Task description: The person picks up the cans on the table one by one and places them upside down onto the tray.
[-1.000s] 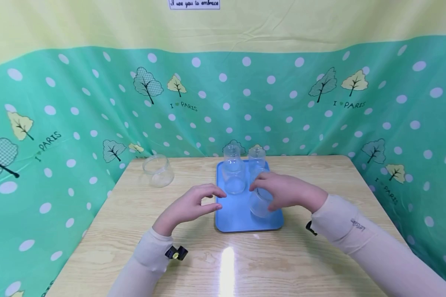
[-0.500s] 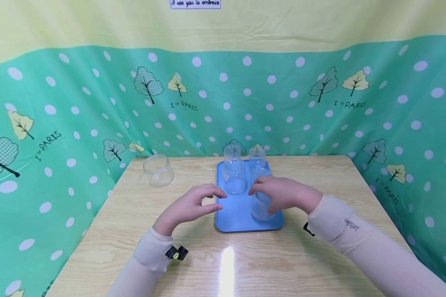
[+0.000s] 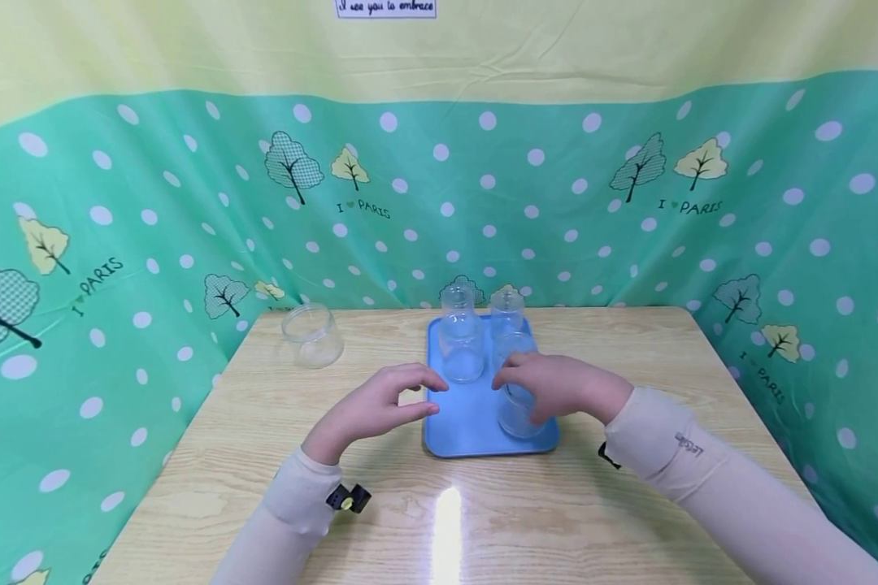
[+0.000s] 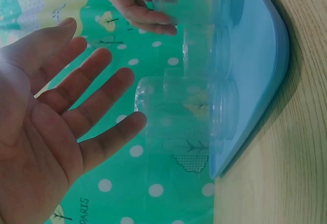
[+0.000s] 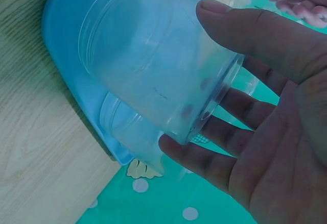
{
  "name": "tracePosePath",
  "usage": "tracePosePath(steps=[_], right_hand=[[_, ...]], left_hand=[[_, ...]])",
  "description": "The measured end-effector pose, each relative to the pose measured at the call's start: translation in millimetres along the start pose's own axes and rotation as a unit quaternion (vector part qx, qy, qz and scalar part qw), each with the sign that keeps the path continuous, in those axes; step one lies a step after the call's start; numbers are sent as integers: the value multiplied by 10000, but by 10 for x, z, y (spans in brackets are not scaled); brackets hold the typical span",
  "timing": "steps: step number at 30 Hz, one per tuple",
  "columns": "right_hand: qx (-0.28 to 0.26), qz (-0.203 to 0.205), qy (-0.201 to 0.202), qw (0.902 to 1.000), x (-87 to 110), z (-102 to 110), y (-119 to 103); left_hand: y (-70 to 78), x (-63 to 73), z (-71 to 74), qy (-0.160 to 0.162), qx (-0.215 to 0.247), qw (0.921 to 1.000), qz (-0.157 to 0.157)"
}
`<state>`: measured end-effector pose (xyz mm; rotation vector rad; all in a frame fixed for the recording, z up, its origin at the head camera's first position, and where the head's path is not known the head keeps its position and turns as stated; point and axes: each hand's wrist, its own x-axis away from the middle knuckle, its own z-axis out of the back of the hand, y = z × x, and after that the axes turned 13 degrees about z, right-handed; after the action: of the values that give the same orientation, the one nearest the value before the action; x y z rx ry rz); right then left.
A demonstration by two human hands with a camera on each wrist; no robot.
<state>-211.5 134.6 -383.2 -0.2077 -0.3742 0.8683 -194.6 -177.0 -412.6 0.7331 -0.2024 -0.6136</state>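
Note:
My right hand point(image 3: 563, 386) grips a clear plastic jar point(image 5: 148, 55) around its base end, thumb on one side and fingers on the other. That jar is upside down, its threaded mouth toward the front right part of a blue tray point(image 3: 457, 431). My left hand point(image 3: 376, 398) hovers left of the tray with its fingers loosely spread, holding nothing; the left wrist view shows its bare palm point(image 4: 46, 147). Several more clear jars stand on the tray, among them one at the left point(image 3: 462, 361) and one at the back right point(image 3: 507, 302).
Another wide clear jar point(image 3: 313, 337) stands on the wooden table point(image 3: 380, 528) at the back left, off the tray. A green and yellow patterned cloth point(image 3: 380, 179) hangs behind the table and along both sides.
My right hand and the jar it holds have shifted slightly toward the tray's front right corner. The left hand stays in place, and so do the other jars.

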Motion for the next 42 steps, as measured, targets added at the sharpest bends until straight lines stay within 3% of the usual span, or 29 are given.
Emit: tracePosePath(steps=[23,42], right_hand=[[176,-15,-81,9998,-17,-114,73],[376,254,-77,9989,-29,-124,42]], left_hand=[[-1,-6,-26,-24,-68,10000,-48],[-4,-7,-23,19,-75,9999,-143]])
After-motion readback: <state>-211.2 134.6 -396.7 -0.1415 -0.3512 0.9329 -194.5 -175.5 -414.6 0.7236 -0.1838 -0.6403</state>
